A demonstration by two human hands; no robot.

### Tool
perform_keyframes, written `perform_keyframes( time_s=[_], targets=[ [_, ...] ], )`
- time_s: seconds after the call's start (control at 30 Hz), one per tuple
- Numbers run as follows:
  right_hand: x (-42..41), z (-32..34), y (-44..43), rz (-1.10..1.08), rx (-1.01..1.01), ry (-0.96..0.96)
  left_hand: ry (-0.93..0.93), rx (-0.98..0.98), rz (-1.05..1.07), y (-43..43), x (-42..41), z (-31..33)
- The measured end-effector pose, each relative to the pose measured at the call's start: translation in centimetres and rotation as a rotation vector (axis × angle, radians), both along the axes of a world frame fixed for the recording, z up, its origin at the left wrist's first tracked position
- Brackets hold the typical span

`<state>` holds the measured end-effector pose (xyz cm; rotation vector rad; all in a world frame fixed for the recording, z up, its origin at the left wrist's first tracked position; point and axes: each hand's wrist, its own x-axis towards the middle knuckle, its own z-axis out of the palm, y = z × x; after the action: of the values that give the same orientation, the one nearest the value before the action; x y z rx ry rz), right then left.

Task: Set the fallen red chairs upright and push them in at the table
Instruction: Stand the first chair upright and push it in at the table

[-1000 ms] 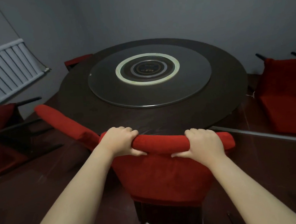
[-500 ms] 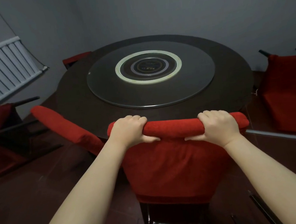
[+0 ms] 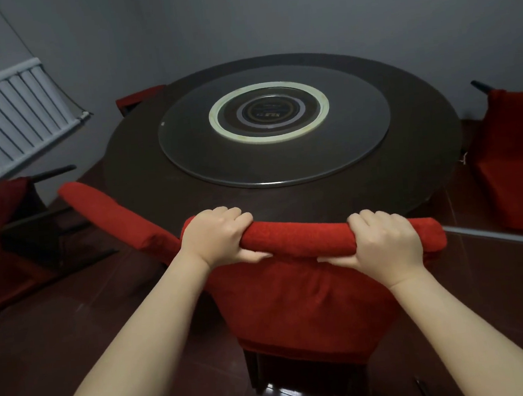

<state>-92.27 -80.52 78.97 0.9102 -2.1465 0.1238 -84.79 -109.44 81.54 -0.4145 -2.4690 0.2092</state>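
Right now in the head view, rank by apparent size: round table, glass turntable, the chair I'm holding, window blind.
1. round table
2. held chair and glass turntable, about alike, the chair inflated by nearness
3. window blind smallest

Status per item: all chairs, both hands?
Held chair: upright, at table edge.
Left hand: grips its top rail.
Right hand: grips same rail.
Neighbour chair: upright, pushed in.
Far-left chair: fallen.
Right chair: fallen.
Back chair: upright, mostly hidden.
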Motion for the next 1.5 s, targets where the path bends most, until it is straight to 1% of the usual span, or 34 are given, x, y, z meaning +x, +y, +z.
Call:
perform_keyframes(
  time_s=[0.3,0.43,0.67,0.8,0.9,1.17,1.5],
  targets=[
    [1.8,-1.2,0.6,0.006,-0.023,0.082,0.033,0.085,0.084,1.6,2.2,-1.9],
    [1.3,-1.0,1.1,-0.006,0.001,0.112,0.062,0.122,0.119,2.8,2.7,-1.7],
    [-1.2,0.2,3.5,0.008,0.049,0.092,0.119,0.146,0.142,5.4,1.9,-1.6],
    [-0.1,-0.3,3.8,0.001,0.023,0.067,0.145,0.145,0.103,5.5,3.0,-1.9],
    [2.2,-1.9,4.6,0.011,0.002,0.045,0.158,0.132,0.074,5.9,5.1,-3.3],
    [9.7,-4.7,4.7,0.045,-0.014,-0.008,-0.019,0.102,0.093,5.8,11.2,-5.2],
    [13.1,-5.5,5.2,0.053,0.019,-0.052,-0.205,0.07,0.121,6.4,14.5,-4.6]
  ],
)
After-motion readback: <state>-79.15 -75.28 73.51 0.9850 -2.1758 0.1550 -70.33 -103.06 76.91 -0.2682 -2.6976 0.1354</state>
